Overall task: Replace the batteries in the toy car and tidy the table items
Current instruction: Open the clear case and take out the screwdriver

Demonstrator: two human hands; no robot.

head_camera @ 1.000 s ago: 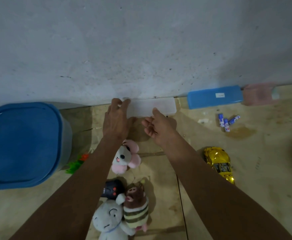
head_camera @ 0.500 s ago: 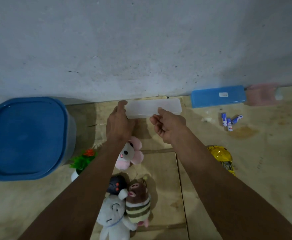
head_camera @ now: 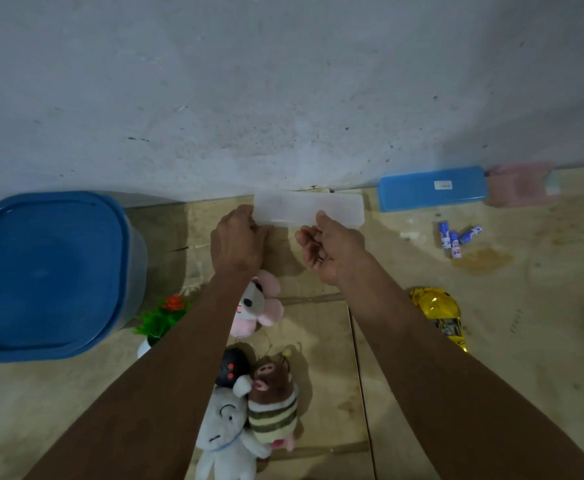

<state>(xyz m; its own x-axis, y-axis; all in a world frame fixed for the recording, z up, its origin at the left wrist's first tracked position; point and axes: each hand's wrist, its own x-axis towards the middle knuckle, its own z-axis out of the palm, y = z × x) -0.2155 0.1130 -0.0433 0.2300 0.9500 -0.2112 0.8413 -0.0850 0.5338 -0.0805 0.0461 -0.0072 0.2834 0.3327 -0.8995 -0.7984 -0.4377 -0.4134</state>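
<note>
Against the wall at the table's point(head_camera: 526, 341) far edge lies a translucent white case point(head_camera: 309, 207). Left hand point(head_camera: 237, 242) grips the case's left end, fingers curled on it. Right hand point(head_camera: 332, 251) is palm-up just in front of the case, thumb touching its near edge, fingers loosely curled and holding nothing. Right of the case: blue case point(head_camera: 432, 188), batteries point(head_camera: 457, 235). Toy car point(head_camera: 439, 315) sits nearer, well right of the case.

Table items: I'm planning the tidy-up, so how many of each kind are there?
Plush toys: 4
Batteries: 3
Flat cases: 3
Toy car: 1
Lidded blue bin: 1
Small plant: 1
Total: 13
</note>
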